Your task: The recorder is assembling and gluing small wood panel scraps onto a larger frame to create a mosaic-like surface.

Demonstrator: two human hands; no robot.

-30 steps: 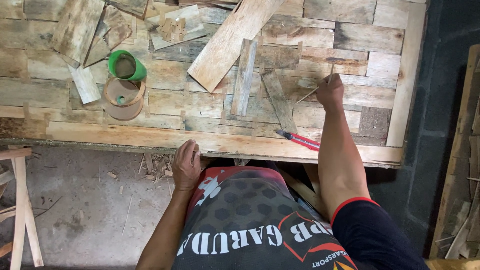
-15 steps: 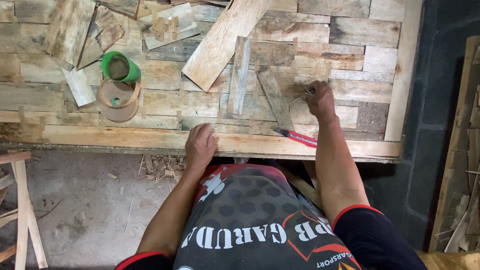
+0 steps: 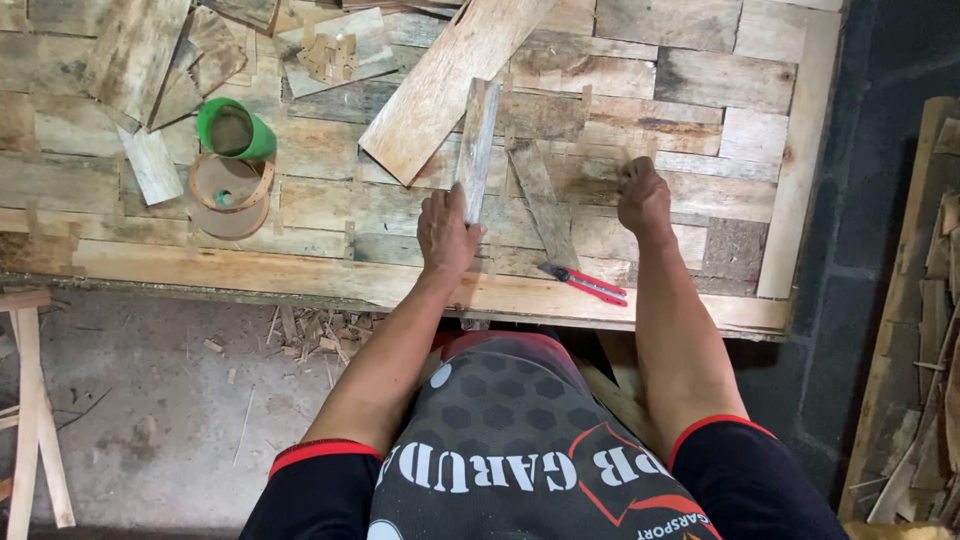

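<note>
I stand at a tabletop of patchwork wooden boards (image 3: 700, 85). My left hand (image 3: 446, 236) grips the near end of a narrow upright wood strip (image 3: 478, 140). My right hand (image 3: 643, 196) rests on the boards to the right, fingers curled tight; whether anything is inside it is hidden. Between the hands a second thin strip (image 3: 545, 205) lies slanted. A red-handled cutting tool (image 3: 585, 284) lies on the front rail, below and between the hands.
A wide pale plank (image 3: 445, 85) lies diagonally behind the strip. A green cup (image 3: 236, 130) and a brown round ring (image 3: 230, 190) sit at left, with loose offcuts (image 3: 330, 55) behind. A stool leg (image 3: 30, 410) stands left; stacked wood (image 3: 935, 300) right.
My left hand rose from the table's front edge onto the boards and took hold of the narrow strip. My right hand slid a little nearer and leftward.
</note>
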